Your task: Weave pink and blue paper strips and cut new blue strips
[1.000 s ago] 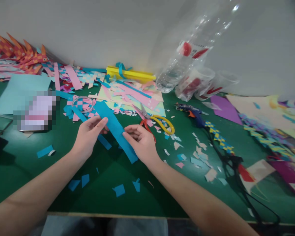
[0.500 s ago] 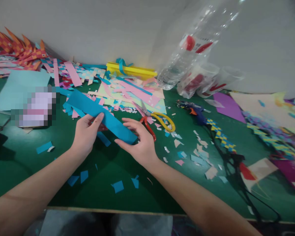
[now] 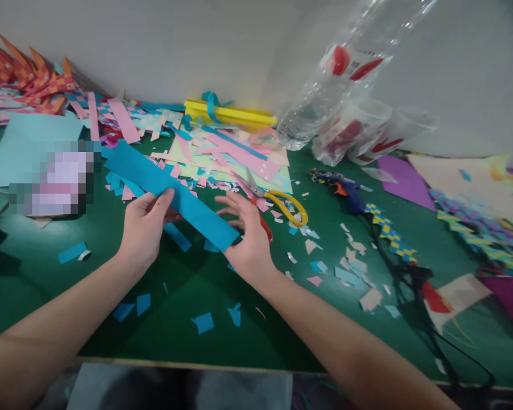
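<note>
A blue paper strip (image 3: 192, 208) slants across the middle of the view, raised above the green table. My left hand (image 3: 147, 222) pinches it near its middle, thumb on top and fingers underneath. At the strip's lower right end is my right hand (image 3: 252, 239), its fingers stretched out and apart, the thumb mostly hidden behind the paper's end. Just beyond the right hand lie scissors (image 3: 286, 206) with one yellow and one red handle, partly covered by that hand. Beneath the strip are more blue paper pieces (image 3: 178, 236).
A yellow holder (image 3: 235, 115) and piled paper strips line the wall. A plastic bottle (image 3: 316, 102) and clear cups (image 3: 370, 125) stand behind. At right lie a blue glue gun (image 3: 346, 193) with its cord and woven paper strips. A blurred phone-like object (image 3: 62, 182) is at left.
My right hand's fingers have lifted and spread, and its thumb has slipped from the strip's face to behind its end. The left hand keeps its pinch. The whole view has shifted slightly.
</note>
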`<state>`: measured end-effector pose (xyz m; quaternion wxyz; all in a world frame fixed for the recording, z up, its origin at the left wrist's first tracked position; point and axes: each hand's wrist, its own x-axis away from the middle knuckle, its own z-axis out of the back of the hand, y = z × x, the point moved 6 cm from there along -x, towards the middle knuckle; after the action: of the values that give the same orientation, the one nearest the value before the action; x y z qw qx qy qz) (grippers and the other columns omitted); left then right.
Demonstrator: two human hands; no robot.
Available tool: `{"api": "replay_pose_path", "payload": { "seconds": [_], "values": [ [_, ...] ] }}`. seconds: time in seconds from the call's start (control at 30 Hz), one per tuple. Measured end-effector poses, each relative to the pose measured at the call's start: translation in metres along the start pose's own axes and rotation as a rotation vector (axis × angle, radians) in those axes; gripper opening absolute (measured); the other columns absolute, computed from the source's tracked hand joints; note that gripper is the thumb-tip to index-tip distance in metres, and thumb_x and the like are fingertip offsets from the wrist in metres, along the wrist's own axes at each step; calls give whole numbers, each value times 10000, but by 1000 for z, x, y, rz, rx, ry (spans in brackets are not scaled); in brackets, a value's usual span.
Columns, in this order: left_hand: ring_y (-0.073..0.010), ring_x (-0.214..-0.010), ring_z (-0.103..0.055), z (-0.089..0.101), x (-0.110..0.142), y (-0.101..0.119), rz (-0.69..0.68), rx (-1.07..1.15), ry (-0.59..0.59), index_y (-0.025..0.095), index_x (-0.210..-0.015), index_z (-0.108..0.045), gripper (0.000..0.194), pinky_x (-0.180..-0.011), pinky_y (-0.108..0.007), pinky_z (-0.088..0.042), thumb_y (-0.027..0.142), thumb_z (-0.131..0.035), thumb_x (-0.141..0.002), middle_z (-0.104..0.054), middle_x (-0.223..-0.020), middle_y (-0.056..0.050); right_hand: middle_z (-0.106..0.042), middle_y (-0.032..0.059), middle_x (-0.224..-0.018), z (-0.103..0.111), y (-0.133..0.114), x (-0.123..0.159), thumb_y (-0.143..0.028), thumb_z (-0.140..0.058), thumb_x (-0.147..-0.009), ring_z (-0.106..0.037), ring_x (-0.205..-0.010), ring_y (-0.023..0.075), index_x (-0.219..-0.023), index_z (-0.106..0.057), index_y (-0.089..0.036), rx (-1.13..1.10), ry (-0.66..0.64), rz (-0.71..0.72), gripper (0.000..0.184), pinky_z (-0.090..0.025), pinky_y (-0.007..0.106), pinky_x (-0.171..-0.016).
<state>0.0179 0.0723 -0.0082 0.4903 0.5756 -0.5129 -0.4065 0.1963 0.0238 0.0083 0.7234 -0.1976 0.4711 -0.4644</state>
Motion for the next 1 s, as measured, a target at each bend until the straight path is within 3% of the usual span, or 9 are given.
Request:
{"api": "replay_pose_path", "payload": {
  "seconds": [0.1,0.23,0.3,0.37,0.47,0.63,0.8,0.9,1.0],
  "values": [
    [-167,-641,-650,1,1,0,16,11,20,181,-739,-622,236,-601,-285,-554,403,-702,-738,-659,-669,0,-466,69,-1408,-3,-13,1,-148,-569,-859,-453,-1293,263,-1347,-426,-330,279,-3,220,540,-441,452,-1027],
    [-172,-635,-660,0,2,-1,77,52,30,178,-721,-580,229,-596,-298,-559,378,-689,-733,-653,-668,-11,-632,44,-1234,0,-19,0,-144,-535,-886,-547,-1199,233,-1152,-609,-298,305,32,275,316,-438,453,-1025],
    [-173,-630,-659,-3,3,-3,128,77,3,173,-747,-583,227,-588,-309,-559,372,-692,-731,-664,-725,-30,-700,13,-1114,3,-17,-2,-156,-508,-905,-609,-1120,213,-1060,-656,-299,172,29,220,257,-468,448,-997],
    [-178,-690,-663,-9,5,-2,144,78,-82,172,-870,-622,270,-585,-309,-558,410,-677,-755,-682,-911,-71,-731,-6,-1036,6,-12,-3,-187,-496,-918,-654,-1040,199,-1008,-680,-302,38,27,104,236,-511,424,-945],
    [-216,-933,-645,-18,10,6,40,-30,-280,202,-1127,-611,436,-657,-286,-549,475,-645,-789,-625,-1172,-102,-740,-3,-996,8,-1,-2,-282,-551,-896,-698,-896,182,-971,-698,-292,-121,50,-141,165,-571,359,-809],
    [-240,-1071,-600,-27,19,10,-71,-230,-504,200,-1218,-587,498,-873,-333,-518,408,-688,-777,-644,-1137,-83,-740,-4,-833,-4,15,3,-408,-625,-832,-706,-630,164,-990,-667,-271,-444,-4,-439,213,-595,328,-643],
    [-233,-896,-667,-25,17,7,-47,-224,-482,174,-1014,-662,374,-804,-332,-545,417,-733,-739,-702,-984,-76,-651,-42,-567,-5,24,-1,-480,-621,-820,-547,-379,107,-941,-611,-236,-479,3,-538,272,-470,253,-417],
    [-212,-810,-661,-21,15,4,-24,-281,-425,167,-943,-695,346,-739,-304,-543,462,-701,-761,-710,-888,-63,-613,-59,-508,-6,25,-1,-493,-618,-820,-501,-355,94,-921,-595,-239,-475,-28,-546,273,-428,237,-390],
    [-204,-880,-642,-16,13,3,-35,-313,-363,197,-1006,-709,343,-718,-267,-528,477,-622,-829,-702,-999,-56,-618,-62,-521,-9,20,1,-475,-621,-824,-521,-374,97,-929,-585,-248,-455,-79,-502,253,-431,232,-397]
  ]
}}
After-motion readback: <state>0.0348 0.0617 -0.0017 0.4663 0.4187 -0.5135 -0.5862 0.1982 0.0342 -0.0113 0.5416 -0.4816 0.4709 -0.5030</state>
